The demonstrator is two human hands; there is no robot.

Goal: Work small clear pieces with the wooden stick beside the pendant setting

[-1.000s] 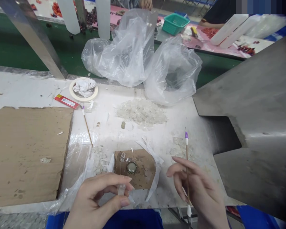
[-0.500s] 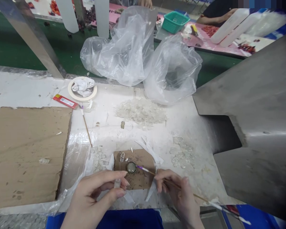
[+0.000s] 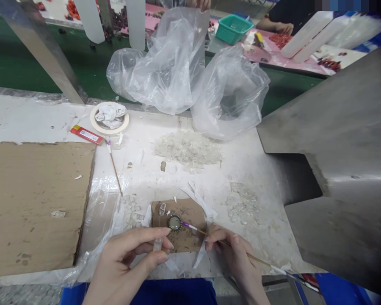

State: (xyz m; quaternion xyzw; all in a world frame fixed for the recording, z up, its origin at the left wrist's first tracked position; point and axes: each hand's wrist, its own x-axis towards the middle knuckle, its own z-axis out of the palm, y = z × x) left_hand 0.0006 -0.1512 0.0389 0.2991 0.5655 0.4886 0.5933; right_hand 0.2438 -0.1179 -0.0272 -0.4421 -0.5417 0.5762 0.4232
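Note:
Between the thumb and fingers of my left hand (image 3: 131, 260) is a small clear plastic piece (image 3: 158, 244). My right hand (image 3: 233, 254) grips a thin brush (image 3: 193, 228) with a wooden handle and a purple and white front end. The brush tip meets the right rim of a bottle cap (image 3: 175, 223), which lies open side up and holds a greyish filling. Under the cap is a small stained cardboard piece (image 3: 190, 245). Another clear piece (image 3: 162, 209) stands on that cardboard, just behind the cap.
A heap of clear pieces (image 3: 189, 148) lies farther back, with looser clear pieces (image 3: 243, 203) at right. Plastic bags (image 3: 168, 67), a tape roll (image 3: 93, 123), a second brush (image 3: 116, 171) and a large cardboard sheet (image 3: 38, 203) surround the spot. A metal housing (image 3: 352, 169) stands at right.
My right hand has shifted slightly and the rear of the brush has swung a little, its tip staying at the cap. Across the bench, another person's hand has moved to the red pieces.

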